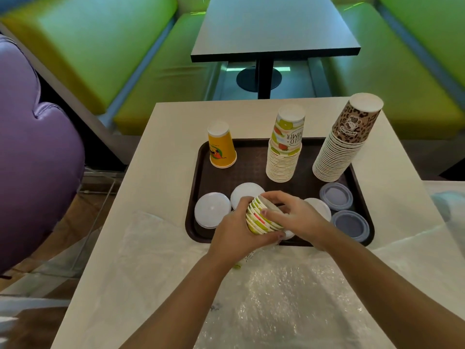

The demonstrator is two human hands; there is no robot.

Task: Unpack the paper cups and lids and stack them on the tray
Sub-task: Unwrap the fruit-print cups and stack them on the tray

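A dark brown tray (241, 177) lies on the cream table. On it stand upside down an orange cup (221, 148), a tall stack of fruit-print cups (285, 147) and a leopard-print stack (344, 139). White lids (212, 210) lie at the tray's front left, grey-blue lids (336, 196) at its front right. Over the tray's front edge both hands hold a short nested stack of fruit-print cups (261, 219) tilted on its side. My left hand (234, 233) grips it from below and my right hand (294, 215) grips its upper end.
Crumpled clear plastic wrapping (284, 293) covers the table in front of the tray. A purple seat (37, 152) is at the left. Green benches (105, 51) and a dark table (274, 28) stand beyond the far edge.
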